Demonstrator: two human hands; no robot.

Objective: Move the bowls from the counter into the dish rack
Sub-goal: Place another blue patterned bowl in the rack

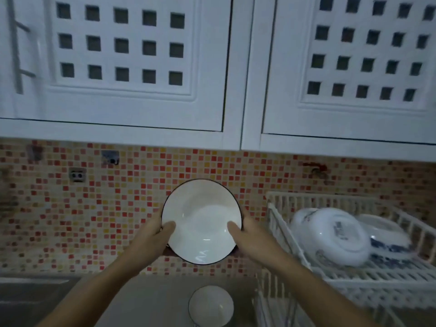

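Both hands, left hand [157, 234] and right hand [247, 233], pinch a white dark-rimmed ceramic bowl [201, 221] aloft, thumbs inside. At three o'clock, the white slatted plastic dish rack [342, 277] holds crowded patterned bowls [335, 234]; careless placing could clink or topple them. Another small white bowl [210, 305] waits at six o'clock.

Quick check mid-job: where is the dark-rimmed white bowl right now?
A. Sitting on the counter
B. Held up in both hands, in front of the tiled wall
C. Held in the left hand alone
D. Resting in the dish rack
B: the left hand and right hand grip opposite rims of the dark-rimmed white bowl, lifted left of the dish rack.
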